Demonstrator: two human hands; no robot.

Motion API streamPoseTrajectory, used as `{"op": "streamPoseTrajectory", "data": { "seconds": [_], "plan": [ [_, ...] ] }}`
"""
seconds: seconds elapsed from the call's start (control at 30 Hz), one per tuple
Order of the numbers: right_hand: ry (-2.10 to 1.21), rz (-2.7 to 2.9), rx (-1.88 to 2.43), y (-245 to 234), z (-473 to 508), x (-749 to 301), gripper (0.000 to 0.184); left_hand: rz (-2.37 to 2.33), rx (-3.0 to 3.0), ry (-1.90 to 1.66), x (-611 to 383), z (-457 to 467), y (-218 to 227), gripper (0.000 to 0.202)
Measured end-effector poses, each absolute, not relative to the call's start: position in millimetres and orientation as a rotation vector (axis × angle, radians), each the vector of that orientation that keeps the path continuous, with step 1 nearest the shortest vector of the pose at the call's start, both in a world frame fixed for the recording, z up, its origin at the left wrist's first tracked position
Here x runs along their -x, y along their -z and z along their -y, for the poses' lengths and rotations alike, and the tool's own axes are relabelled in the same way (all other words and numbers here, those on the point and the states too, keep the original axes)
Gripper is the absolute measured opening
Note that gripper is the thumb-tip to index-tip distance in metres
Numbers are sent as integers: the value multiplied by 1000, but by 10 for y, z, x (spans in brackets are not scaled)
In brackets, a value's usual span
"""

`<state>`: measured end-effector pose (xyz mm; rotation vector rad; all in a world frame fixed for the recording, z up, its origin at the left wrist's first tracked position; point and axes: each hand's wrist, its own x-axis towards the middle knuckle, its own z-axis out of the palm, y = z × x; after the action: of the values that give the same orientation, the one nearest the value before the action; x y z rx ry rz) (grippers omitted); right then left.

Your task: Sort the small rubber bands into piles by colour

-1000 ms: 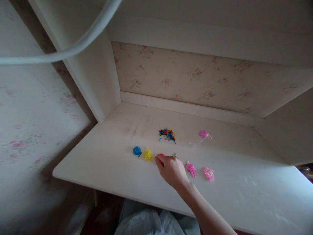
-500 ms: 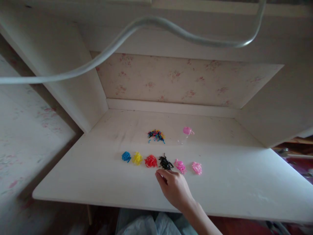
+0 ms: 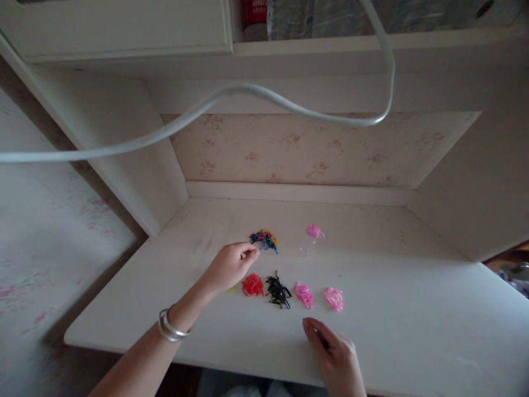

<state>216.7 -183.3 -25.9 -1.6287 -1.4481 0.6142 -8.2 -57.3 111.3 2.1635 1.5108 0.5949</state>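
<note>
My left hand [image 3: 231,266], with two silver bangles on its wrist, is pinched at the front edge of a mixed pile of small coloured loops [image 3: 264,239] that look like rubber bands. What its fingertips hold, if anything, cannot be made out. My right hand [image 3: 334,355] hovers near the table's front edge, thumb and index finger pressed together, contents hidden. Between the hands lie sorted piles: red bands [image 3: 253,285], black bands [image 3: 278,290], dark pink bands [image 3: 304,295] and light pink bands [image 3: 334,299]. My left forearm mostly hides the yellow bands [image 3: 232,288].
Behind the sorted piles, a pink round piece [image 3: 314,231] stands with clear plastic below it on the white table [image 3: 397,331]. A white cable [image 3: 248,91] crosses in front of the upper view. Cabinet panels enclose both sides, and a shelf [image 3: 330,47] hangs above.
My left hand has come in from the lower left to the mixed pile. My right hand has moved back from the black pile towards the table's front edge. The view has tilted up slightly.
</note>
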Motion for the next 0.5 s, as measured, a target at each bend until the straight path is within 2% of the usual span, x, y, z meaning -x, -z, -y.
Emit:
{"op": "streamPoseTrajectory", "data": {
  "seconds": [0.07, 0.2, 0.37, 0.5],
  "plan": [
    [-613, 1471, 1612, 263, 1819, -2170, 45, -1769, -2210, -407, 79, 347, -834, 29],
    [-575, 1550, 1593, 293, 1780, -2174, 40, -1941, -2192, -294, 156, 143, -399, 22],
    [-567, 1592, 1572, 339, 1785, -2184, 37, -2027, -2199, -206, 97, 23, -199, 28],
    [-567, 1601, 1579, 345, 1789, -2181, 37, -2031, -2209, -177, 50, -55, -104, 24]
  ]
}}
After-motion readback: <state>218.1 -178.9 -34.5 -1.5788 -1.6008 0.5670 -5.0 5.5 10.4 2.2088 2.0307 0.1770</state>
